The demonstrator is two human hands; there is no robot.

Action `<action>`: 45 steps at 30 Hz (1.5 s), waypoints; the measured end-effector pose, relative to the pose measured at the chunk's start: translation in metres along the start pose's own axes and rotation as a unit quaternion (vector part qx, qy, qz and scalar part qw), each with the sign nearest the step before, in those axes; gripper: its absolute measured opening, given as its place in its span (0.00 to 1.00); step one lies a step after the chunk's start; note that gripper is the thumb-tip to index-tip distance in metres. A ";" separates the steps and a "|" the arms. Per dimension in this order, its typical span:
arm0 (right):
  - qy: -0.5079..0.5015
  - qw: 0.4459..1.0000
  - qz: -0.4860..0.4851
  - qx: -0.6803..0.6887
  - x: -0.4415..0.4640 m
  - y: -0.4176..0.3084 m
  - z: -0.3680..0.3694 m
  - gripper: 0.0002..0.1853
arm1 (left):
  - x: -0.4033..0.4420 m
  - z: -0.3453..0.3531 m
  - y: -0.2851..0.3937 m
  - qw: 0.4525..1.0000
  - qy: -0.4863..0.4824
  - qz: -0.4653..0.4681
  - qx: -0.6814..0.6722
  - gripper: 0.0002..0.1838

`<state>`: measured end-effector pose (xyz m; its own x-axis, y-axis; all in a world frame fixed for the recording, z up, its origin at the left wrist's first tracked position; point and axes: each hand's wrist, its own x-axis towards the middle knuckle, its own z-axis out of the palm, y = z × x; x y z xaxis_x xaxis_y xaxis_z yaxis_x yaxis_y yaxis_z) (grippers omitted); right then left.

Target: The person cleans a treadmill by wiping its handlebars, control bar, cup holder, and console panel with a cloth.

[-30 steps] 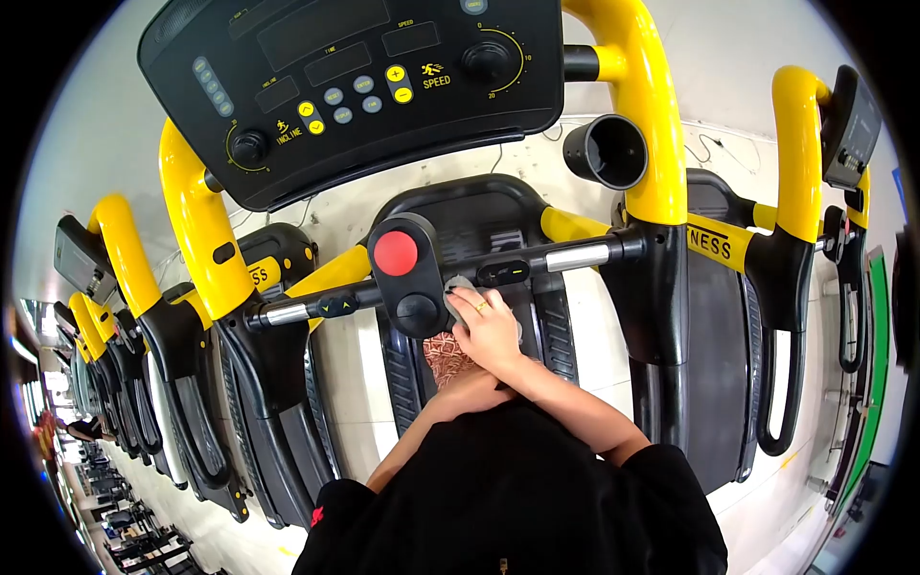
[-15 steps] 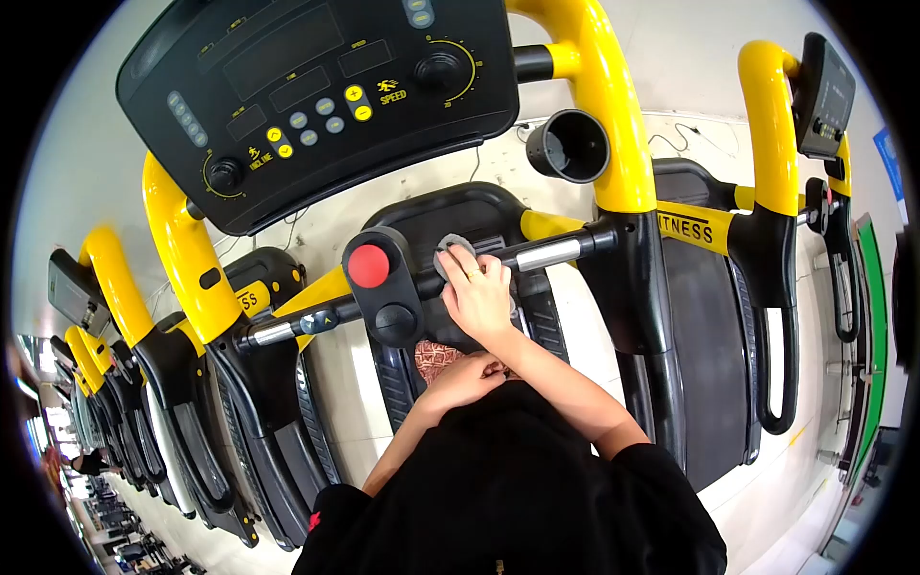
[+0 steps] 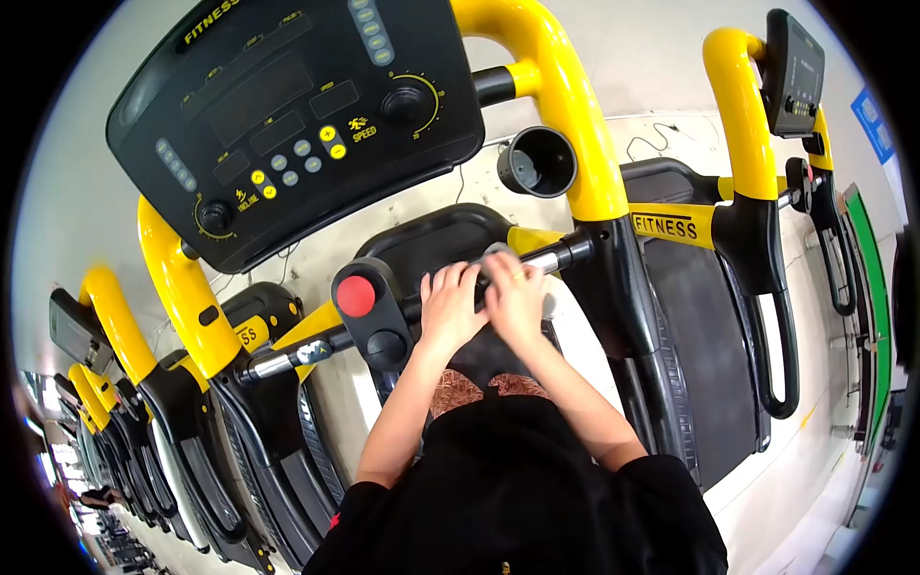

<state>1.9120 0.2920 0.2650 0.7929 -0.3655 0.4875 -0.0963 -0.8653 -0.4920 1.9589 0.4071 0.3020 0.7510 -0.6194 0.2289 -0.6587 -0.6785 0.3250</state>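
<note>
My left hand (image 3: 450, 309) rests on the black crossbar (image 3: 323, 344) of a treadmill, its fingers spread, just right of the round red button (image 3: 356, 296). Beside it, my right hand (image 3: 516, 295) is wrapped over the same bar with a grey cloth (image 3: 548, 306) under it; the hand is slightly blurred and covers most of the cloth. A silver grip section of the bar shows just right of my right hand. The black console (image 3: 297, 125) with yellow and grey buttons stands beyond both hands.
A black cup holder (image 3: 537, 162) sits at the right yellow upright (image 3: 575, 125). More treadmills stand at the left and the right, one with a yellow FITNESS panel (image 3: 666, 226). A cable (image 3: 652, 141) lies on the floor behind.
My left hand has come up from near my waist onto the crossbar. My right hand has moved right along the bar with the cloth. The view has shifted, and the console appears further left.
</note>
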 end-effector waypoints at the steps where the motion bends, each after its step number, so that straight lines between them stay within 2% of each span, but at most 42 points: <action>1: -0.003 1.000 -0.017 0.002 -0.004 -0.003 -0.002 0.24 | 0.002 0.002 0.001 0.999 -0.034 -0.016 0.009 0.31; 2: -0.007 0.999 -0.033 0.002 -0.006 -0.003 -0.005 0.25 | 0.004 0.004 0.002 0.997 -0.068 -0.032 0.017 0.32; 4: -0.023 0.998 -0.047 -0.026 -0.002 0.011 -0.020 0.25 | 0.008 0.007 0.001 0.996 -0.076 -0.013 0.046 0.33; 7: 0.005 0.998 0.041 -0.044 0.006 0.039 -0.038 0.24 | 0.014 0.011 0.002 0.994 -0.094 -0.015 0.049 0.32; 8: 0.042 0.996 0.050 -0.055 0.009 0.048 -0.040 0.23 | 0.017 0.015 0.002 0.994 -0.094 -0.013 0.048 0.32; 11: 0.065 0.992 0.090 -0.052 0.011 0.049 -0.037 0.21 | 0.029 0.017 0.009 0.996 -0.067 -0.001 0.052 0.28; 13: 0.051 0.991 0.117 -0.035 0.011 0.031 -0.030 0.20 | 0.043 0.009 0.012 0.974 -0.206 -0.056 0.070 0.25; 16: -0.011 0.999 0.049 0.011 -0.001 0.004 -0.021 0.20 | 0.052 0.017 0.009 0.968 -0.221 -0.082 0.080 0.20; 17: 0.002 0.999 0.028 0.028 -0.007 0.001 -0.015 0.21 | 0.051 0.019 0.007 0.970 -0.212 -0.090 0.073 0.18; 20: -0.008 0.997 -0.022 0.067 -0.008 0.012 -0.017 0.22 | 0.049 0.011 0.009 0.969 -0.218 -0.088 0.069 0.19; 22: -0.022 0.998 -0.042 0.035 -0.004 0.027 -0.030 0.22 | 0.048 0.004 0.015 0.968 -0.224 -0.086 0.070 0.20; 27: 0.053 0.997 0.051 -0.009 0.001 0.062 -0.040 0.21 | 0.049 0.006 0.016 0.968 -0.219 -0.083 0.087 0.23; 30: 0.073 0.993 0.093 -0.017 0.001 0.041 -0.030 0.20 | 0.050 0.007 0.019 0.967 -0.222 -0.094 0.087 0.21; 33: -0.015 1.000 0.019 -0.001 -0.007 0.008 -0.022 0.16 | 0.048 0.014 0.013 0.972 -0.200 -0.086 0.090 0.15; 35: -0.007 1.000 -0.013 0.016 -0.013 -0.001 -0.009 0.16 | 0.046 0.014 0.013 0.977 -0.179 -0.088 0.075 0.11; 39: -0.005 0.998 -0.054 0.030 -0.008 0.013 -0.015 0.15 | 0.045 0.021 0.008 0.974 -0.184 -0.072 0.114 0.15; 40: -0.010 0.999 -0.050 0.014 -0.005 0.018 -0.022 0.15 | 0.045 0.018 0.010 0.974 -0.183 -0.073 0.116 0.15; 43: 0.000 0.999 -0.013 -0.030 0.004 0.035 -0.038 0.14 | 0.045 0.012 0.013 0.971 -0.204 -0.085 0.088 0.23; 45: 0.011 0.997 0.015 -0.081 0.011 0.049 -0.045 0.15 | 0.042 0.014 0.012 0.974 -0.190 -0.080 0.096 0.24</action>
<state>1.8890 0.2301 0.2786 0.7748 -0.3978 0.4915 -0.2174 -0.8975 -0.3837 1.9818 0.3671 0.3028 0.7977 -0.5762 -0.1778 -0.5582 -0.8172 0.1435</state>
